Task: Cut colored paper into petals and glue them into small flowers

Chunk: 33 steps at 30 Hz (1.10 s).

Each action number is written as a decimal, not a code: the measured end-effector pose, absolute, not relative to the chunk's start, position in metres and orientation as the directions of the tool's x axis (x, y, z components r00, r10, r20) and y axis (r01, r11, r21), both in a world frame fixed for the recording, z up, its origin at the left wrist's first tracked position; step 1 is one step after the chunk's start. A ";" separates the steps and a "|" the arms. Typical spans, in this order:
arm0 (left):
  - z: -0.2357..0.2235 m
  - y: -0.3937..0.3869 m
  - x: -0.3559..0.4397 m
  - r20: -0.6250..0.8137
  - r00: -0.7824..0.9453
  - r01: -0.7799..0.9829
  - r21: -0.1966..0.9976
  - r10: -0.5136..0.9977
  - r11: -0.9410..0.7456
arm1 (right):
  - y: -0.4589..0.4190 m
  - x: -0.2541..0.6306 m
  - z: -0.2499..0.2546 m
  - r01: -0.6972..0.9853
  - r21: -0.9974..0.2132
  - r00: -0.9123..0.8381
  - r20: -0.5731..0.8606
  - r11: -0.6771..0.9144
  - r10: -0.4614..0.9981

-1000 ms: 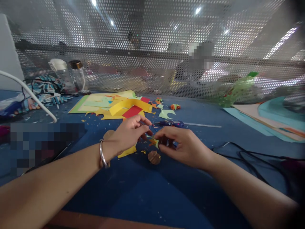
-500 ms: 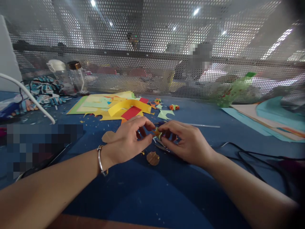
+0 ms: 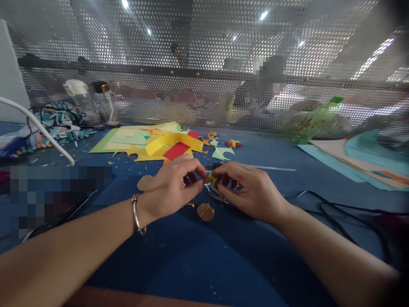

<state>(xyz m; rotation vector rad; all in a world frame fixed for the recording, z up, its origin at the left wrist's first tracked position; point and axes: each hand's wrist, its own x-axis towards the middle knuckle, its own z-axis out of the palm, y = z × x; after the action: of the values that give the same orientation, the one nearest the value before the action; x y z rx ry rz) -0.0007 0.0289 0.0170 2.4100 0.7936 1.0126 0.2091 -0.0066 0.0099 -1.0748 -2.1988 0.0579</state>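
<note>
Between my two hands is a small yellow curled paper piece (image 3: 211,177). My right hand (image 3: 249,187) pinches it between thumb and bent fingers, which partly cover it. My left hand (image 3: 180,181), with a silver bangle at the wrist, has its thumb and index finger drawn together right beside the piece; whether they grip a bit of it is too small to tell. Under the hands lie scissors (image 3: 217,196), partly hidden by my right hand. A round brown disc (image 3: 205,212) rests in front of them, and another brown disc (image 3: 145,183) lies left of my left hand.
Behind my hands are coloured paper sheets and scraps (image 3: 174,144) and an orange-and-green paper roll (image 3: 234,144). Two bottles (image 3: 104,102) stand back left; a green bottle (image 3: 316,119) and paper sheets (image 3: 361,157) are right. Black cables (image 3: 332,209) cross the blue table.
The small paper piece has turned, showing a more rounded yellow side. My left fingertips have drawn slightly left, away from it. My right hand stays almost still.
</note>
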 end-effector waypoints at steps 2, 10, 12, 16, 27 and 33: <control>0.017 0.030 -0.001 0.516 0.573 0.344 0.553 0.636 -0.759 | -0.006 0.210 0.010 0.679 -0.314 -0.431 0.561 0.663 0.707; 0.015 0.030 -0.001 0.539 0.573 0.337 0.532 0.617 -0.777 | -0.006 0.209 0.010 0.683 -0.324 -0.424 0.553 0.654 0.717; 0.015 0.030 -0.001 0.551 0.576 0.328 0.522 0.604 -0.788 | -0.007 0.209 0.010 0.684 -0.327 -0.423 0.551 0.652 0.719; 0.015 0.029 -0.001 0.559 0.571 0.318 0.525 0.602 -0.789 | -0.007 0.210 0.010 0.689 -0.320 -0.423 0.551 0.650 0.719; 0.015 0.031 0.000 0.548 0.585 0.329 0.513 0.598 -0.793 | -0.007 0.210 0.010 0.684 -0.329 -0.421 0.551 0.651 0.721; 0.015 0.029 0.000 0.550 0.566 0.352 0.512 0.614 -0.783 | -0.006 0.211 0.009 0.681 -0.324 -0.429 0.549 0.656 0.717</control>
<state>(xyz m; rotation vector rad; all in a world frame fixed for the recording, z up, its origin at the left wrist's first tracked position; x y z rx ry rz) 0.0002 0.0293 0.0150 2.4570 0.7892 1.0574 0.2114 -0.0060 0.0094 -1.0780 -2.2009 0.0688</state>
